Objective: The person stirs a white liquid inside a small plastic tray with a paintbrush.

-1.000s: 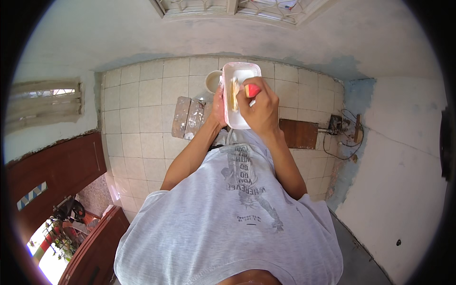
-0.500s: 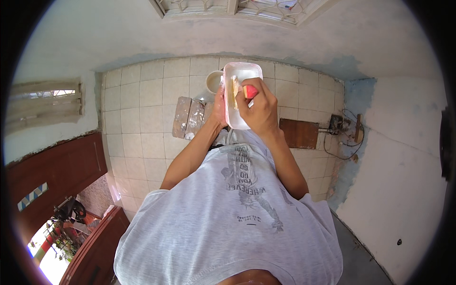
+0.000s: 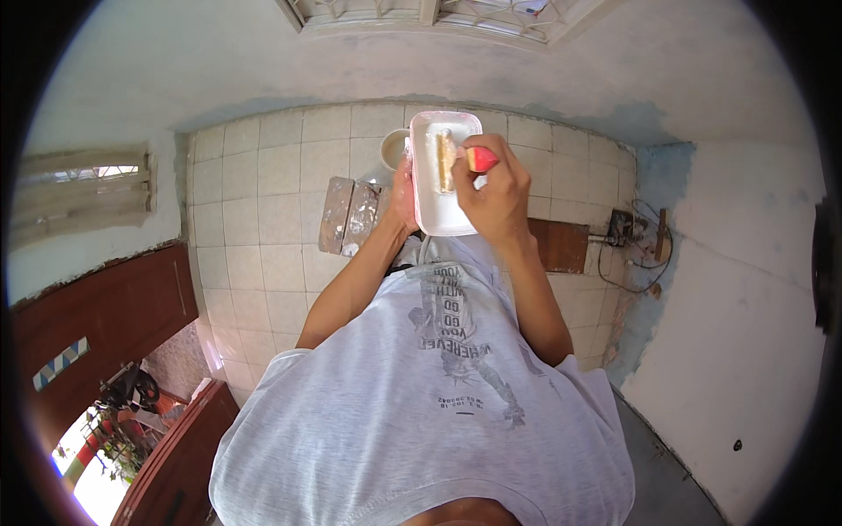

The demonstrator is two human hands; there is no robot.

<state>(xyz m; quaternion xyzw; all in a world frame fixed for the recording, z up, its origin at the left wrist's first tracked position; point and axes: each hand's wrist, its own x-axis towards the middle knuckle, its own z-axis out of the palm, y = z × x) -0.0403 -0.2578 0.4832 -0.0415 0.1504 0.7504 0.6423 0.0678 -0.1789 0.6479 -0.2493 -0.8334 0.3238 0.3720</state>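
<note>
A white oblong tray (image 3: 445, 226) with a pinkish rim is held up in front of my body. My left hand (image 3: 402, 197) is closed on its left side, the fingers partly hidden beneath. White paint-like stuff coats the inside of the tray. My right hand (image 3: 498, 195) grips the handle of a wide paintbrush (image 3: 482, 159), red at the end and yellowish below. Its broad tan head lies over the tray's middle, smeared with white; whether the bristles press on the bottom is hidden.
Beyond the tray's left side a pale bucket (image 3: 394, 149) stands on the tiled floor, beside a paint-splashed wooden stool or block (image 3: 349, 216). At right lie a brown board (image 3: 561, 246) and an electrical box with loose cable (image 3: 622, 228). A brown door (image 3: 105, 307) is at left.
My right hand and the paintbrush have moved a little to the right within the tray, the handle tilting more to the right. The tray has shifted slightly; my left hand keeps its hold.
</note>
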